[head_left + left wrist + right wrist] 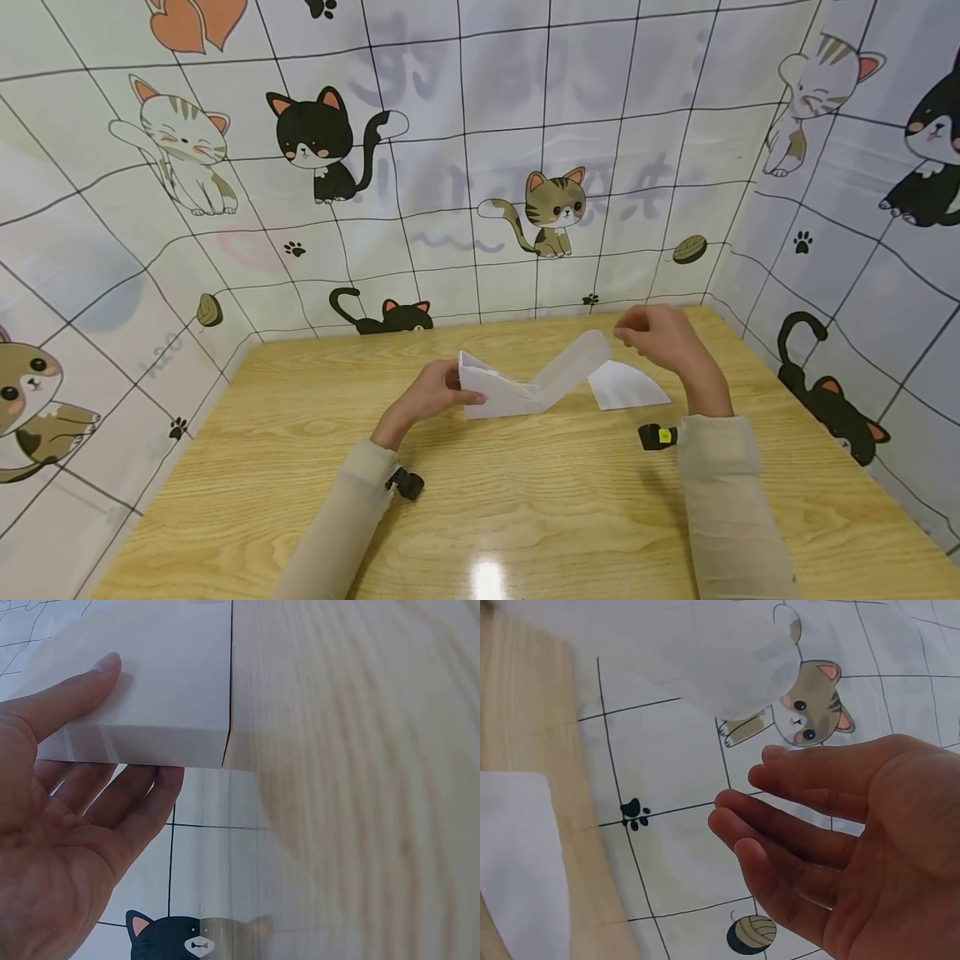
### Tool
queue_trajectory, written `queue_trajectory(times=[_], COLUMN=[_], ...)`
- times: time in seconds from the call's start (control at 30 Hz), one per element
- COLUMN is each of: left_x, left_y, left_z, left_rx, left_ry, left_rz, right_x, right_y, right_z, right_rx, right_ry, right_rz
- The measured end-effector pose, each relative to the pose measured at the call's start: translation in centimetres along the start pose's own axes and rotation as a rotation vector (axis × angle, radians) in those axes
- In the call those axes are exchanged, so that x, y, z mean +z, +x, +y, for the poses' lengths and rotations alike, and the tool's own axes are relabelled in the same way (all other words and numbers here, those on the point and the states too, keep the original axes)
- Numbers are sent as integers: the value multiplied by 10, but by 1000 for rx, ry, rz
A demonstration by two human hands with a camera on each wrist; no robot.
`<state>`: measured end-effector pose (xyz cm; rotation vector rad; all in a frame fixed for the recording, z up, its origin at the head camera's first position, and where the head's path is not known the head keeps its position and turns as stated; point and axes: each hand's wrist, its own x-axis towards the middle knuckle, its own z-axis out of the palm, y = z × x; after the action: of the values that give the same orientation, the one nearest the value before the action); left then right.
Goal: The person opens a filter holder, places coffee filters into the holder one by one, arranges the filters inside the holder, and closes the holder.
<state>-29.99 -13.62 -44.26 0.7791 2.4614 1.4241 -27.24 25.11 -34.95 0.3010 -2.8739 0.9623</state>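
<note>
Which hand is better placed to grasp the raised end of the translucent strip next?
Probably the right hand: it looks empty, and its fingertips are close to the raised end of the translucent strip. The left hand is occupied, gripping the white box.

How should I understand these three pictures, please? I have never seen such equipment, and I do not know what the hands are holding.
There is no robot here, only a person working bare-handed. The widest picture comes from a camera worn on the head, looking forward and down. The other two come from cameras on the wrists; the small black device at each cuff is probably one of these. The left hand grips a white box. A translucent white strip slopes up from it. The right hand is raised near the strip's far end and holds nothing. A white paper piece with a curved edge lies on the wood-grain table, before a cat-printed backdrop.
</note>
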Motion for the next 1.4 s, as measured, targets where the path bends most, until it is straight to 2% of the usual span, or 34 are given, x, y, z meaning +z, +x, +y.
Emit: queue_trajectory(times=[0.3,0.67,0.87,1.4], left_x=[0,0,0,0], left_y=[1,-1,0,0], left_z=[0,3,1,3], left_rx=[-11,-7,-11,-4], left_ry=[-1,10,6,-2], left_rz=[0,-1,-3,-9], right_x=[12,17,24,39], right_y=[2,5,7,4], right_z=[28,50,60,73], right_rx=[112,249,287,378], right_ry=[90,13,-72,-56], right_rz=[-114,-178,-178,-168])
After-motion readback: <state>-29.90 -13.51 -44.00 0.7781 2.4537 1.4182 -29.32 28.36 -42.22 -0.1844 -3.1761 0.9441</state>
